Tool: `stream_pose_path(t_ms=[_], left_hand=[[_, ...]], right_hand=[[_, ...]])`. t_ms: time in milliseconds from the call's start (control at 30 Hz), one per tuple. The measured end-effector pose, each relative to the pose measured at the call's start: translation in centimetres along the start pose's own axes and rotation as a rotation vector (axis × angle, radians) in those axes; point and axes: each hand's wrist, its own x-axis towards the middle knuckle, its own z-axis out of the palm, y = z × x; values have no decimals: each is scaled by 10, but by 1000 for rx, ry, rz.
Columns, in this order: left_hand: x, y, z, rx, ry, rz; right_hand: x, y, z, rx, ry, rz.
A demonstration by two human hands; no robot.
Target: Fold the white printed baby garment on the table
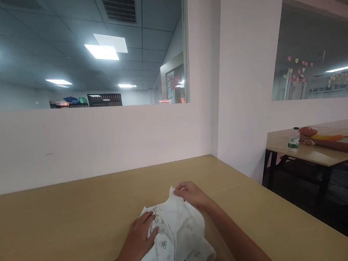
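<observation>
A small white garment with a faint green print lies crumpled on the wooden table, near its front edge. The left hand rests flat on the cloth with fingers spread, while the right hand pinches a raised fold at the garment's far edge. On another table to the right stands a water bottle, near another person's arm.

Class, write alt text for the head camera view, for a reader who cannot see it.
Two bare hands work a small white printed garment on a tan table: the left hand presses it flat, the right hand pinches its upper edge. Another person's arm rests on a neighbouring table.
</observation>
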Motion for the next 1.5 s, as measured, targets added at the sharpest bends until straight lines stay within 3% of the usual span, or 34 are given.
stream_pose_path(t_ms=[133,233,367,633,833,933,1100,1200,1300,1433,1500], left_hand=[[0,1,3,16,29,16],[0,2,3,31,27,26],[1,4,3,52,13,15],[0,11,-2,34,11,4],[1,15,-7,19,-53,-19],[-2,20,-18,3,-121,7],[-7,42,-52,-49,-262,73],[-6,59,-63,-30,-268,66],[-3,69,-58,-55,-169,13],[-1,69,-37,-158,-121,-23],[-1,68,-28,-197,-120,-32]], right_hand=[[-14,-12,45,-54,-217,-12],[-20,-10,62,-151,-347,-81],[-19,4,62,-294,-198,-160],[-16,37,61,-393,-138,-206],[-20,52,70,-460,-19,-234],[-31,56,75,-509,36,-264],[-69,69,87,-629,147,-309],[-88,69,84,-600,128,-269],[-90,56,70,-425,77,-228],[-73,38,49,-362,202,-435],[-64,39,46,-385,161,-506]])
